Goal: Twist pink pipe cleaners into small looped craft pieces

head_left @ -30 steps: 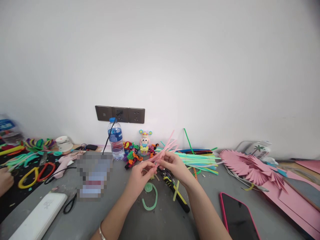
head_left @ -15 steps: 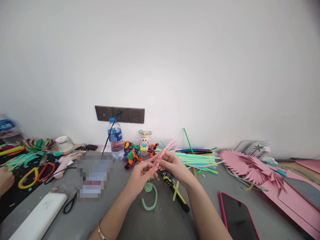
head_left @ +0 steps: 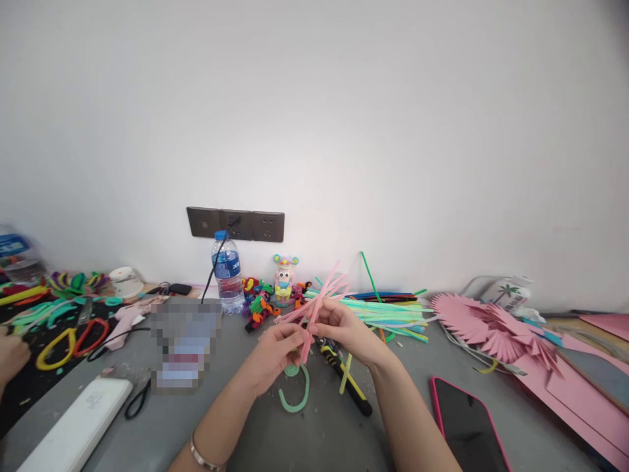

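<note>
Several pink pipe cleaners (head_left: 325,293) are pinched between both of my hands, their far ends fanning out towards the wall. My left hand (head_left: 278,354) is closed on them from the left, thumb and fingers together. From the other side my right hand (head_left: 346,331) grips the same strands, also closed. One pink end points down between the fingertips. Just below lies a mint-green pipe cleaner (head_left: 307,390) with a coiled end, partly covered by my left hand. Pliers with black and yellow handles (head_left: 361,401) rest by my right wrist, a short yellow-green piece (head_left: 346,375) across them.
Behind my hands are a pipe cleaner bundle (head_left: 393,316), a figurine (head_left: 284,283) and a water bottle (head_left: 227,278). A phone (head_left: 469,426) and pleated pink paper (head_left: 466,322) lie right. Left are a white power bank (head_left: 76,426), scissors (head_left: 61,354) and another person's hand (head_left: 12,354).
The pink pipe cleaners have turned and spread, and one end now sticks down below my fingertips. My left hand has shifted slightly left and down.
</note>
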Demonstrator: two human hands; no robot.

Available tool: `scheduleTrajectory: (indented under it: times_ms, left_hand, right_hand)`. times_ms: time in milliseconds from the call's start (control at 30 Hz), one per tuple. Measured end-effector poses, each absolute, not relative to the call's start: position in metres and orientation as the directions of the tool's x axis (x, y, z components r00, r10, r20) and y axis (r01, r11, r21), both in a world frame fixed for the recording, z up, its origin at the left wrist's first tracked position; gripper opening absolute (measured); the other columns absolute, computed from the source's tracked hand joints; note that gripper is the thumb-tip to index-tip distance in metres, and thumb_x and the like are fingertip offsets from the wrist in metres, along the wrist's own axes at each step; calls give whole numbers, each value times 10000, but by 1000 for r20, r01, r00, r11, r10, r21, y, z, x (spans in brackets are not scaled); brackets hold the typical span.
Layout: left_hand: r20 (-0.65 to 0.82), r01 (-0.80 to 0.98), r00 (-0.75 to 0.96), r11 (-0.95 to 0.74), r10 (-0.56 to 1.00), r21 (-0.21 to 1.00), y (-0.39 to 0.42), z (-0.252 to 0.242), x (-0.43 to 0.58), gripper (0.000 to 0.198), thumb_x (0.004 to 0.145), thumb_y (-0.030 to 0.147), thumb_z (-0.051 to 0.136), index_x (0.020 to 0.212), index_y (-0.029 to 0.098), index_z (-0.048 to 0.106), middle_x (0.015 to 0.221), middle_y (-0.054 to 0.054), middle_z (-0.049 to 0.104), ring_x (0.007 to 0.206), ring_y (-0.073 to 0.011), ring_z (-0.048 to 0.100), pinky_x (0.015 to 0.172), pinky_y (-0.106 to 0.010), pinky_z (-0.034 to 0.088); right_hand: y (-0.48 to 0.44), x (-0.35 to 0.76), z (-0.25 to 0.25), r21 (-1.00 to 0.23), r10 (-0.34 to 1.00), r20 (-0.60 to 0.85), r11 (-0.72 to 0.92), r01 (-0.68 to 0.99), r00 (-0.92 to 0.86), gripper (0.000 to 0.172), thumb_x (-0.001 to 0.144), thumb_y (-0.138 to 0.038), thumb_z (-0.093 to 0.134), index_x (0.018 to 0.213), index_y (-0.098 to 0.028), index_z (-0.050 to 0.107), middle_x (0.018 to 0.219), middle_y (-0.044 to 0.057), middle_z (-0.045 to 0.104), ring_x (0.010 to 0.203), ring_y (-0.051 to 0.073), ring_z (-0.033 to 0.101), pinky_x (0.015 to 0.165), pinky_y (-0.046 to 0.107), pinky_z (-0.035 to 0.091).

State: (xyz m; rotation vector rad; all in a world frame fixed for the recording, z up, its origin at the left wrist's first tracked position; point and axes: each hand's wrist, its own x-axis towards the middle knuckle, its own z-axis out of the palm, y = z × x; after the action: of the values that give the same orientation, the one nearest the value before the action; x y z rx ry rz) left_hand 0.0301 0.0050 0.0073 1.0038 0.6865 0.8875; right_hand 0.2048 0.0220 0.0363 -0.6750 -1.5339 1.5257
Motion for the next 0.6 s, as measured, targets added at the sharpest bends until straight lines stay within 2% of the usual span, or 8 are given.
scheduleTrajectory:
  times_ms: [100,200,400,600]
  left_hand:
    - [-140,-336,558,377,818,863,6,8,28,262,722,348,771,703,108,669,596,13,520,507,-57,431,482,-199,302]
    - [-146,-356,599,425,787,832,7,6,27,285,693,342,797,659,99,652,599,19,487,496,-48,404,456,-201,252]
    - [-160,-345,601,435,783,832,9,3,25,250,683,312,807,690,108,662,611,24,475,497,-47,388,452,-207,242]
    - [-182,-318,591,435,786,842,6,10,24,251,651,305,819,684,128,644,601,30,488,508,-54,394,462,-201,281]
  right_hand:
    - [21,206,36,-975,838,185,94,-199,-513,175,758,-293,749,832,-172,646,836,19,658,712,135,600,660,260,485]
    - [21,205,34,-976,831,185,96,-193,-524,168,752,-306,752,770,-169,654,811,19,643,711,144,595,671,271,492]
    - [20,203,36,-981,804,182,113,-156,-567,189,791,-356,706,830,-171,685,847,30,643,767,163,593,716,286,489]
    - [17,199,43,-980,788,198,176,-96,-583,268,833,-437,636,797,-173,671,913,47,656,832,188,588,749,302,477]
